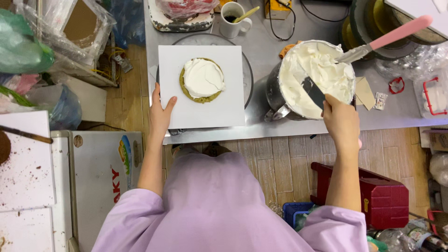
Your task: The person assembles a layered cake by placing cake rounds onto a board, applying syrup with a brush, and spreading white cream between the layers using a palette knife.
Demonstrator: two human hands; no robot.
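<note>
A round greenish cake layer (201, 80) topped with white cream sits on a square white board (201, 86) on a turntable at the steel counter. My left hand (161, 112) rests on the board's near left edge, fingers apart. My right hand (341, 122) grips a palette knife (313, 92) whose blade dips into the white cream in a metal mixing bowl (317, 77) to the right of the board. A pink-handled spatula (387, 37) leans in the bowl's far side.
A white mug (232, 19) with a spoon stands behind the board, and a cable lies next to it. Red cutters and a container (431, 95) lie at the right. A red stool (373, 193) stands on the floor below. Plastic bags and white boxes crowd the left side.
</note>
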